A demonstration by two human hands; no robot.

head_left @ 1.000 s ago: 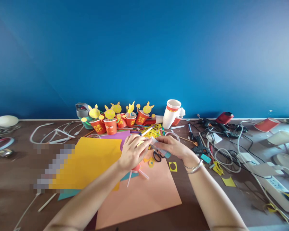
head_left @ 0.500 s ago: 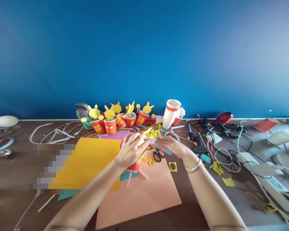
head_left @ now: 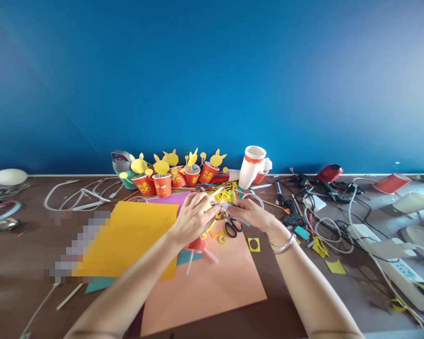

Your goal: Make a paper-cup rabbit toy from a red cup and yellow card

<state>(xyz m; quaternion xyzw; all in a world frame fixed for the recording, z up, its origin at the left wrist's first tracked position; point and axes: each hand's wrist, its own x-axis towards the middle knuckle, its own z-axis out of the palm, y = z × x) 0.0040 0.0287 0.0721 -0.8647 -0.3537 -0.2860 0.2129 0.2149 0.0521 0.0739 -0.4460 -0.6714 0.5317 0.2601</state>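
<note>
- I see the yellow card sheet [head_left: 127, 240] left of the peach card sheet [head_left: 205, 296].
- Left hand [head_left: 192, 219] closed around a red paper cup [head_left: 197, 244], over the peach sheet.
- Black-handled scissors [head_left: 232, 227] at the sheet's top edge.
- Right hand [head_left: 252, 212] pinching a white-and-teal strip [head_left: 235, 212] above that edge.

Left hand [head_left: 192, 219]: fingers closed around a white straw [head_left: 219, 191], which projects up and to the right. Red paper cup [head_left: 197, 245]: located directly below the left hand and partly hidden by it, with two white sticks [head_left: 190, 263] splayed from its underside. Right hand [head_left: 250, 214]: fingers pinch a small white-and-teal item [head_left: 235, 213], held just beside the straw.
</note>
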